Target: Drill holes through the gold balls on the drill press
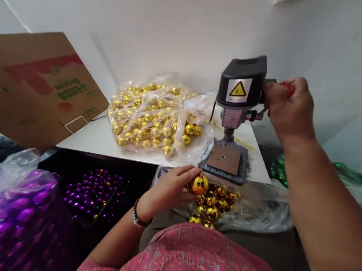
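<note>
My left hand (pixel 174 187), with a beaded bracelet at its wrist, is closed on a shiny gold ball (pixel 200 184) just in front of the press base. Wrapped round the red-ended lever (pixel 288 90) at the right side of a black press (pixel 242 83) is my right hand (pixel 289 107). A brown square plate (pixel 223 159) with a small hole lies on the base under the press head. More gold balls (pixel 211 206) lie in clear plastic on my lap, below the table edge.
A clear bag of gold balls (pixel 150 118) rests on the white table (pixel 91 141). At the left are an open cardboard box (pixel 40 86), a bag of purple balls (pixel 13 220) and a dark tray of small purple balls (pixel 93 190). Green balls (pixel 280 168) show at the right.
</note>
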A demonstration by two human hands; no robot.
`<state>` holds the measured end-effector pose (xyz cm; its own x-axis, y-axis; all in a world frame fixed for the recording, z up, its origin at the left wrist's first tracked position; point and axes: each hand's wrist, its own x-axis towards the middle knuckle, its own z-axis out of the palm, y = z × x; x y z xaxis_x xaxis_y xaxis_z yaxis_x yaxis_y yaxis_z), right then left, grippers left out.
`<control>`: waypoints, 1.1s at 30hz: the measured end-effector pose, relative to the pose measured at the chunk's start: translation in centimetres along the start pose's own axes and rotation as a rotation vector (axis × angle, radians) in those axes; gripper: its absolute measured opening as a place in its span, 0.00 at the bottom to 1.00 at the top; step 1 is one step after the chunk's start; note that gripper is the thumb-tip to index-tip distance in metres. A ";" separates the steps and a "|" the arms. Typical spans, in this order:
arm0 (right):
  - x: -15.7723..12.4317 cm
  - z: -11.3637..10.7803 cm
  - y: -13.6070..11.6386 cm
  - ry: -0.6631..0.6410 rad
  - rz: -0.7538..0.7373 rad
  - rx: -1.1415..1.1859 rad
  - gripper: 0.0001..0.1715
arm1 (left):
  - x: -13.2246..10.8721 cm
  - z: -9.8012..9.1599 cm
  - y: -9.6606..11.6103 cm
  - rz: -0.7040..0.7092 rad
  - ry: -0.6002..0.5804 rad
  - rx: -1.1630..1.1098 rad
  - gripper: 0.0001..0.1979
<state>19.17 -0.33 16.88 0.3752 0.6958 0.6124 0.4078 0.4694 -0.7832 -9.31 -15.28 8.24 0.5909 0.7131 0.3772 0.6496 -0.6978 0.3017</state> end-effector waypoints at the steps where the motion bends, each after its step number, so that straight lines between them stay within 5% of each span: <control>1: 0.0 0.1 0.1 0.010 0.027 -0.007 0.17 | -0.5 1.6 -1.3 -0.085 -0.077 -0.032 0.33; 4: 0.0 0.3 0.1 0.036 0.039 0.002 0.18 | -0.2 4.9 -4.9 -0.332 -0.046 -0.078 0.26; 6: -0.1 0.3 0.2 0.048 0.016 0.021 0.19 | 2.1 5.9 -7.1 -0.431 0.019 -0.114 0.19; 12: -0.4 0.0 0.2 0.041 0.019 0.010 0.21 | 12.5 5.7 -13.3 -0.668 -0.004 0.106 0.20; 17: -0.7 -0.1 -0.1 0.017 -0.003 0.060 0.21 | 15.1 5.6 -16.4 -0.826 -0.152 0.270 0.17; 21: -0.8 -0.1 -0.1 0.003 -0.009 0.116 0.21 | 14.6 5.9 -16.6 -0.761 -0.289 0.355 0.21; 23: -0.9 -0.2 -0.1 -0.001 -0.009 0.124 0.20 | 14.1 6.0 -16.1 -0.694 -0.233 0.281 0.24; 27: -0.9 -0.2 -0.1 -0.012 -0.035 0.135 0.20 | 12.3 5.9 -13.9 -0.574 0.016 -0.262 0.30; 30: -0.9 -0.2 -0.1 -0.017 -0.055 0.148 0.20 | 10.3 5.8 -11.4 -0.511 0.029 -0.776 0.32; 33: -0.9 0.0 0.0 -0.014 -0.073 0.181 0.19 | 8.9 6.4 -8.9 -0.511 -0.035 -1.035 0.33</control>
<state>18.83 -0.95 16.35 0.3384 0.6634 0.6674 0.2766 0.6078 -0.7443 -6.82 -2.31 3.32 0.3953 0.9184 -0.0158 0.1234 -0.0361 0.9917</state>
